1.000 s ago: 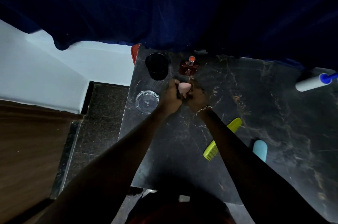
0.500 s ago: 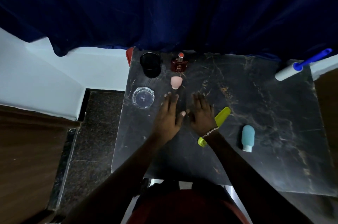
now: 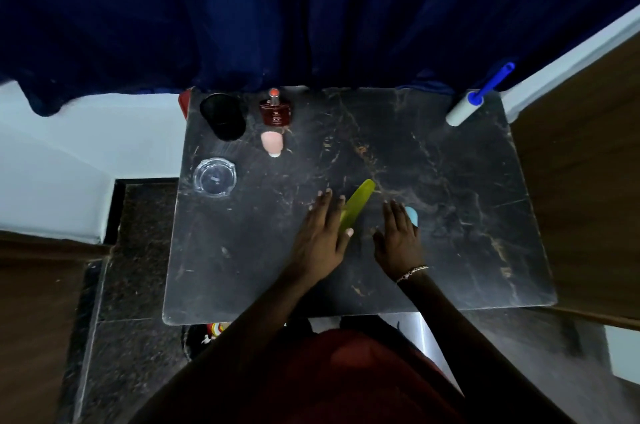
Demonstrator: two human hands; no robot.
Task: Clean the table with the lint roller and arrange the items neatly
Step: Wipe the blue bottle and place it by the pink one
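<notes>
A black marble table carries the items. My left hand lies flat with fingers spread, covering the near end of a yellow-green comb. Just right of it, my right hand is also spread and hides most of a light blue bottle. At the far left stand a black cup, a dark red perfume bottle and a pink makeup sponge. A clear glass ashtray sits near the left edge. The white lint roller with a blue handle lies at the far right corner.
A dark blue curtain hangs along the table's far edge. Wooden furniture stands close on the right. A white ledge and dark tiled floor lie to the left.
The pink sponge was set down in front of the perfume bottle. Both hands let go and drew back toward me and to the right, onto the comb and the blue bottle.
</notes>
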